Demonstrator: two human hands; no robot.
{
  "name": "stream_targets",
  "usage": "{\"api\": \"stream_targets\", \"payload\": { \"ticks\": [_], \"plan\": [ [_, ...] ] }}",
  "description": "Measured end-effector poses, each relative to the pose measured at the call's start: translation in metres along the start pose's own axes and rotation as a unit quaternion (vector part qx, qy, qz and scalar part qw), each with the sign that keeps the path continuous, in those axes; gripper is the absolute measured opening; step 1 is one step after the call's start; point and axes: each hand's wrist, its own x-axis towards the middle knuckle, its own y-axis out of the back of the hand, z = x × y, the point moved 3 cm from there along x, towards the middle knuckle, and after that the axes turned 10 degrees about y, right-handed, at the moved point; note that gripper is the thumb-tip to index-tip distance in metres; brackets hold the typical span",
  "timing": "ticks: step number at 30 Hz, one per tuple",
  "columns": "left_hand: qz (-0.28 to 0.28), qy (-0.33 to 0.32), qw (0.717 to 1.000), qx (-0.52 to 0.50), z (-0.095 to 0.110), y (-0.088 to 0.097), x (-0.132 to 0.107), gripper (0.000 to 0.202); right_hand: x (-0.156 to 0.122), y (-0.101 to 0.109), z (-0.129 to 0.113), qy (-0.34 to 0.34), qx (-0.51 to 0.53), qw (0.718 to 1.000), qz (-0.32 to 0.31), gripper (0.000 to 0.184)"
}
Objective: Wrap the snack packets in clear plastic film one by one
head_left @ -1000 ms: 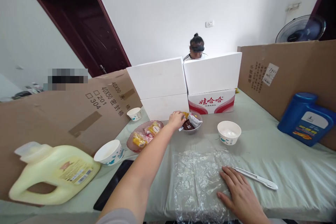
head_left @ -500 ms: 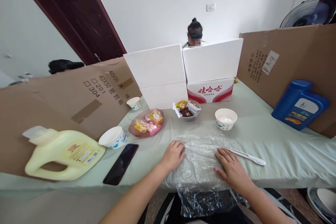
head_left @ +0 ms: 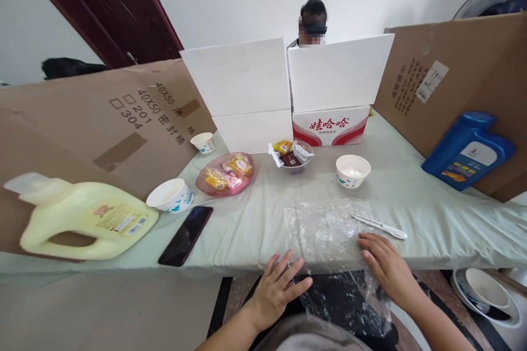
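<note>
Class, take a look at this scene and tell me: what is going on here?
A person has a clear plastic sheet spread on a cloth-covered table, hanging over its near edge. The open left hand is at the sheet's left edge. The open right hand rests on its right side, near a white cutter. A snack bowl stands beyond. Another person sits behind white boxes.

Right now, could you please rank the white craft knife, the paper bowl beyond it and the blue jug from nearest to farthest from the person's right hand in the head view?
1. white craft knife: just beyond the fingertips of the right hand.
2. paper bowl: farther back on the table, slightly to the left.
3. blue jug: far right, leaning against the cardboard wall.
</note>
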Motion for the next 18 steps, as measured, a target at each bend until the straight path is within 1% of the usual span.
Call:
{"api": "stream_targets", "payload": {
  "ticks": [2, 3, 4, 6, 9, 11, 14, 16, 18],
  "plan": [
    [0.006, 0.004, 0.999, -0.032, 0.003, -0.006, 0.016, 0.036, 0.009, -0.010, -0.009, 0.009, -0.014, 1.000, -0.011, 0.038],
    [0.003, 0.010, 0.998, -0.054, 0.001, -0.005, 0.023, 0.029, 0.013, -0.012, -0.012, 0.012, -0.015, 1.000, -0.016, 0.039],
    [-0.004, 0.022, 0.997, -0.079, -0.004, -0.002, 0.028, 0.024, 0.017, -0.011, -0.013, 0.013, -0.010, 1.000, -0.021, 0.039],
    [-0.024, 0.059, 0.991, -0.120, -0.021, 0.009, 0.032, 0.021, 0.019, -0.004, -0.009, 0.011, 0.012, 0.999, -0.029, 0.038],
    [-0.046, 0.114, 0.982, -0.144, -0.048, 0.029, 0.023, 0.020, 0.010, 0.010, 0.002, 0.022, 0.042, 0.999, -0.027, 0.033],
    [-0.055, 0.137, 0.978, -0.148, -0.059, 0.038, 0.014, 0.020, -0.002, 0.012, 0.005, 0.049, 0.041, 0.998, -0.014, 0.032],
    [-0.060, 0.164, 0.971, -0.161, -0.063, 0.042, 0.005, 0.019, -0.018, 0.002, -0.003, 0.087, -0.006, 0.996, 0.007, 0.041],
    [-0.059, 0.176, 0.967, -0.175, -0.061, 0.041, 0.004, 0.018, -0.023, -0.010, -0.013, 0.110, -0.049, 0.993, 0.001, 0.048],
    [-0.058, 0.189, 0.961, -0.192, -0.060, 0.040, 0.006, 0.018, -0.022, -0.020, -0.022, 0.134, -0.074, 0.988, -0.012, 0.047]
  ]
}}
